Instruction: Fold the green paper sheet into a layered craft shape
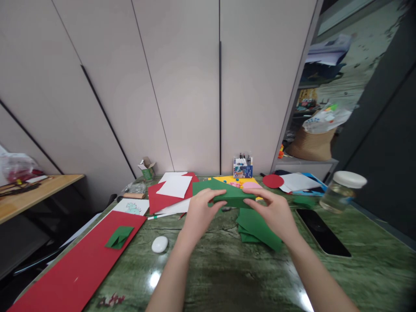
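Observation:
A piece of green paper (233,200) with a crease along it is held up above the table between both hands. My left hand (204,212) pinches its left end between thumb and fingers. At the right end, my right hand (274,214) grips it the same way. Below, partly behind my right hand, lies a loose stack of green paper sheets (256,232). More green paper (201,185) shows behind my left hand. A small folded green piece (119,237) rests on a long red sheet (81,255) at the left.
A white rounded object (159,244) sits left of my forearm. At right are a phone (321,232) and a lidded jar (341,193). Red and white papers (175,185), a marker box (243,167) and a small green box (147,170) line the back of the marbled table (214,268).

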Motion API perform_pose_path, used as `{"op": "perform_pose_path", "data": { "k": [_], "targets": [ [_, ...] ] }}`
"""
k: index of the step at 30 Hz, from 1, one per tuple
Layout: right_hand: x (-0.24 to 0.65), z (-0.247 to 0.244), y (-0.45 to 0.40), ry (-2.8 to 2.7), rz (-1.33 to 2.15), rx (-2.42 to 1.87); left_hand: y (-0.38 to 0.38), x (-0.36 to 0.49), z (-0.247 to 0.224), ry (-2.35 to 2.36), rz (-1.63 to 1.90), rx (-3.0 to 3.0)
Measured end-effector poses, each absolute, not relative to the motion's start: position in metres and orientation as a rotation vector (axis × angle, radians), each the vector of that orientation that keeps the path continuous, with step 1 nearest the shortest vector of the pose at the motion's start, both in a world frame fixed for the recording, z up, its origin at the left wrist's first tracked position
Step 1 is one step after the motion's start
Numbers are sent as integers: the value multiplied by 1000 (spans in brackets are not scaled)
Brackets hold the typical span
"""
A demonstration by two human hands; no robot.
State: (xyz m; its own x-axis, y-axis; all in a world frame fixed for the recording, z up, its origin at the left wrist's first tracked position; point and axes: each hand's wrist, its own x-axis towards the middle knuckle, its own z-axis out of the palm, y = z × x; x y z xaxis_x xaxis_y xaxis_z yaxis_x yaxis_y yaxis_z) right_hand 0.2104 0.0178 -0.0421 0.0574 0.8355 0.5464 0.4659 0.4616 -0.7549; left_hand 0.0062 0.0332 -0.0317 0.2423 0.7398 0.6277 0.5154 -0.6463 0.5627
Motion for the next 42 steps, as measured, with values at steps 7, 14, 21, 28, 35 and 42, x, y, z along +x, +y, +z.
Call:
{"op": "perform_pose_path", "data": {
  "k": [7, 14, 21, 28, 35, 42],
  "targets": [
    [214, -39, 19, -1691, 383, -1108, 35, 6, -33, 1223, 1343, 2152],
    [216, -35, 18, -1683, 535, -1058, 34, 8, -28, 946, 1344, 1809],
    [215, -30, 12, -1618, 708, -1137, 34, 10, -33, 1010, 1297, 1525],
    [216, -31, 11, -1554, 753, -1067, 33, 8, -34, 1046, 1331, 1499],
    [216, -26, 10, -1749, 795, -1100, 33, 7, -31, 1122, 1255, 1685],
    [205, -36, 12, -1893, 731, -1226, 25, 19, -30, 1071, 974, 1963]
  ]
}}
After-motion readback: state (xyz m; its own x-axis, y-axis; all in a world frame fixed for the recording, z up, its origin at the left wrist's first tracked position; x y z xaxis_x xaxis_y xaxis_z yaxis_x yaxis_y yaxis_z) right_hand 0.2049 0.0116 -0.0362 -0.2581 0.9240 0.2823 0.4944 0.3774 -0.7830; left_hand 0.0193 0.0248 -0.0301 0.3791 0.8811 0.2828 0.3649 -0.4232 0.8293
